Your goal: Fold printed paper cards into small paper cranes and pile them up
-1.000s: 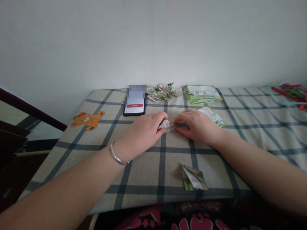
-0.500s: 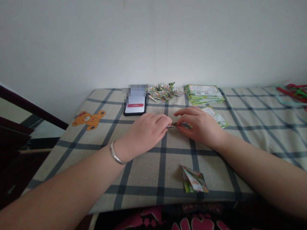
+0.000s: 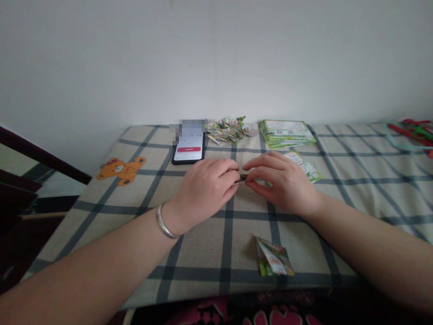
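Observation:
My left hand and my right hand meet at the middle of the checked cloth. Between their fingertips they pinch a small folded printed paper, of which only a thin edge shows. The fingers of both hands are closed on it. A silver bangle sits on my left wrist. A folded paper piece lies on the cloth near the front edge, below my right hand. A flat printed slip lies just behind my right hand.
At the back by the wall are a phone with its screen lit, a heap of several folded paper pieces, and a stack of printed slips. Red and green cords lie far right. A bear print marks the cloth's left.
The paper, seen spread between the fingers a second ago, is now pressed flat to a thin edge. Both hands have drawn closer together.

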Demonstrator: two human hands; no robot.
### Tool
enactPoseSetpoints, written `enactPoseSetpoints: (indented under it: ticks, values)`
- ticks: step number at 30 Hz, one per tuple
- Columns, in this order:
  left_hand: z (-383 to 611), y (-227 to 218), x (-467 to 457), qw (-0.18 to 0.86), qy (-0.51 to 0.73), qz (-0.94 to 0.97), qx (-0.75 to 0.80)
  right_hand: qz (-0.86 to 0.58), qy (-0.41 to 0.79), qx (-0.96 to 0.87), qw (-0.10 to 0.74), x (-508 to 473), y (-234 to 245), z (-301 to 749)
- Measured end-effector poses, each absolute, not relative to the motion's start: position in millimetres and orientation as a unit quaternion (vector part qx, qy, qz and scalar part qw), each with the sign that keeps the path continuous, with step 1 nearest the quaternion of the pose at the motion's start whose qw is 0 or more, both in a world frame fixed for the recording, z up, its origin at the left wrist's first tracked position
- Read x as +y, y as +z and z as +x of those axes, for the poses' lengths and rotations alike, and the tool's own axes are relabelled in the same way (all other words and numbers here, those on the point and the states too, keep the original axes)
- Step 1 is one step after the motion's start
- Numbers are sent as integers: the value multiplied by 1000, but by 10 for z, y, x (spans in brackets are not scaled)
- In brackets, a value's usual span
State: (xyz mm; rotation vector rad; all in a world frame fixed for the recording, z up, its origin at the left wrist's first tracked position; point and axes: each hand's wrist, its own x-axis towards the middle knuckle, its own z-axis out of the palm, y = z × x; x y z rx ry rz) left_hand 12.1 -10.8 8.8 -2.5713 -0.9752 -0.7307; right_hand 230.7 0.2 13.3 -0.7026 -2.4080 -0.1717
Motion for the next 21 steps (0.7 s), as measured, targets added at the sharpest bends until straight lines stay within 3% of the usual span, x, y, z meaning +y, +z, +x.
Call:
enactPoseSetpoints:
  ticks: [8, 21]
  values:
    - [129, 91, -113, 138, -262, -893, -340, -276, -8, -905, 323, 5, 141, 2321]
    - [120, 82, -83, 123, -268, -890, -347, -312, -17, -886, 344, 9, 131, 2313]
